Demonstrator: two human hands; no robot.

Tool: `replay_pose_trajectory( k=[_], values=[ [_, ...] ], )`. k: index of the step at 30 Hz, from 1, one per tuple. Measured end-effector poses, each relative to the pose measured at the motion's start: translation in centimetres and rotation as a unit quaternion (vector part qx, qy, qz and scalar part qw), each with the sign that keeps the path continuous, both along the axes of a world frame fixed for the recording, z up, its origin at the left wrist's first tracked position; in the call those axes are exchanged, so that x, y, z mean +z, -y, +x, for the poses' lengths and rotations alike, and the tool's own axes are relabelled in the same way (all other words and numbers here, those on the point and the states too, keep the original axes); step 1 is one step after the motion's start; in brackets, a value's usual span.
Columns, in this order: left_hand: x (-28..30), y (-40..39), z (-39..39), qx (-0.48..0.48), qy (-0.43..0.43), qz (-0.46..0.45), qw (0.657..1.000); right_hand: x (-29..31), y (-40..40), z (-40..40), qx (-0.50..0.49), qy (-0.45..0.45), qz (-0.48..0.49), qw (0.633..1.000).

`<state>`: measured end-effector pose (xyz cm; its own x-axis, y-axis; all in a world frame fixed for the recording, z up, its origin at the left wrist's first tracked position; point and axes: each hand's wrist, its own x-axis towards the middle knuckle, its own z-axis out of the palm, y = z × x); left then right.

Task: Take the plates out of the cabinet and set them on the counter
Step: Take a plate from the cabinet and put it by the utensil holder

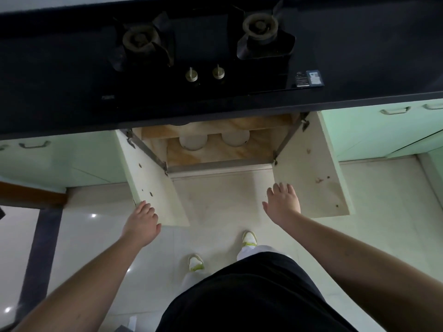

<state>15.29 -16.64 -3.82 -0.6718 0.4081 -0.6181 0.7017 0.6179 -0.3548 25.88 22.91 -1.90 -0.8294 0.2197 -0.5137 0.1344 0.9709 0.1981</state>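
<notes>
I am looking straight down into the open cabinet (220, 149) under the gas hob (203, 51). Two plates (193, 141) sit side by side on its tan, marbled shelf; they are plain, round and white, and the black surface (359, 44) above hides their far halves. The right plate (235, 138) lies just beside the left one without touching it. Both cabinet doors stand wide open. My left hand (141, 222) is curled over the near edge of the left door (153, 183), gripping it. My right hand (284, 203) is spread flat with fingers loose, holding nothing, near the inner face of the right door (311, 168); whether it touches the door I cannot tell.
</notes>
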Motion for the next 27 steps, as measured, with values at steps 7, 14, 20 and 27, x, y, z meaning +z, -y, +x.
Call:
replay_pose_trajectory(
  k=[7,14,20,27],
  values=[
    [0.9,6.1,-0.4,-0.033,0.01,0.011,0.999,1.4,11.1,-4.3,0.037,-0.075,-0.086,0.993],
    [1.9,12.8,-0.4,0.057,-0.002,0.042,0.997,3.0,21.0,-6.7,0.092,-0.103,-0.1,0.985],
    [2.8,17.1,-1.2,0.075,-0.005,0.061,0.995,4.7,24.9,-7.2,0.114,-0.12,-0.1,0.981],
    [3.8,14.8,-1.5,0.08,0.012,0.1,0.992,7.1,26.1,-7.7,0.099,-0.138,-0.093,0.981]
  ],
)
